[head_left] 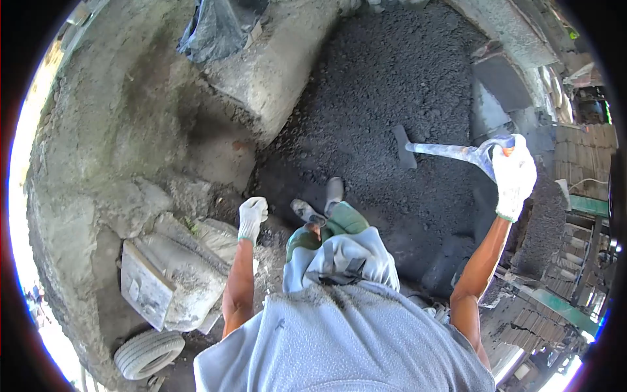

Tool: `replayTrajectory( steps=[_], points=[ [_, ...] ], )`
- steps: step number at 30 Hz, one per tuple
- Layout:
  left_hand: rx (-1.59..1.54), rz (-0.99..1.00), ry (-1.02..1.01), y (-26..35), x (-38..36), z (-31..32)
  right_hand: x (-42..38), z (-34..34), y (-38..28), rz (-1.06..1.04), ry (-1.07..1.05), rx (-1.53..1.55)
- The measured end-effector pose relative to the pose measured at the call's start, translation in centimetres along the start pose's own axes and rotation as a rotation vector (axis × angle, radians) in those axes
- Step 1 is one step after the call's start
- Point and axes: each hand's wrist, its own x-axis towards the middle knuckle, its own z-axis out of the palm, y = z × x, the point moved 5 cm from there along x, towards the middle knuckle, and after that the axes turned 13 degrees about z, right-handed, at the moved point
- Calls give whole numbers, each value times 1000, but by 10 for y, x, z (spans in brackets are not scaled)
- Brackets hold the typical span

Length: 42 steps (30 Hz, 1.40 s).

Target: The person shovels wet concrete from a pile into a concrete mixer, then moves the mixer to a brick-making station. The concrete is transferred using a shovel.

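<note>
Shovel (444,151) clenched by its handle (484,157) in our right hand (516,175), blade (403,147) over dark grit (372,98), we seem to be positioning it, and the next move likely calls for our left hand (252,218), fisted well apart, to steady it.

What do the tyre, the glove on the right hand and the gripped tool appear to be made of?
Tyre: likely rubber, dull grey, with grooved tread.
Glove on the right hand: probably knitted fabric, matt white, with a soft green-edged cuff.
Tool: flat, dull grey head, likely metal; smudged blue-white shaft, material unclear.
</note>
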Motion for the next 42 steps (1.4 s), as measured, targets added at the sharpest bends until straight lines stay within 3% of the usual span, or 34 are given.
replayTrajectory(
  steps=[4, 7, 10, 11, 12, 17, 19, 22, 28, 30, 34, 36, 37, 39, 41, 42],
  points=[
    [-25, 1, -6, -18, -33, 5, 7, -11, -9, 33, -71, 10],
    [3, -142, -14, -38, -57, 8, 5, 3, 5, 69, -155, -42],
    [30, -38, -18, -18, -68, 7, 7, 13, 13, 116, -101, -25],
    [-130, -12, -63, -29, -60, 0, 7, 7, 7, 133, -149, -33],
    [-56, -18, 37, -10, -65, 2, 4, 4, 4, 121, -143, -34],
    [-52, 6, 59, -24, -52, -25, 11, 5, -3, 77, -89, -41],
    [-59, 1, 93, -31, -64, -41, 11, 0, -15, 122, -217, -74],
    [-70, -6, 134, -47, -81, -51, 12, 17, -10, 43, -55, -24],
    [-111, -2, 242, -76, -92, -73, -2, -10, -53, 38, -187, -20],
    [-57, 34, 259, -86, -87, -78, -4, 0, -56, -30, -33, -20],
    [-245, 58, 393, -86, -117, -76, 23, 9, -87, -42, -168, -47],
    [-194, 77, 387, -86, -128, -78, 32, 12, -107, -114, -169, -41],
    [-153, 126, 348, -100, -122, -83, 36, 18, -116, -143, -150, -46],
    [-187, 149, 460, -82, -121, -86, 48, 47, -123, -171, -43, 137],
    [-288, 84, 455, -69, -107, -89, 40, 43, -128, -278, 95, 118],
    [-249, 143, 474, -66, -93, -91, 41, 47, -128, -272, 53, 129]
  ],
)
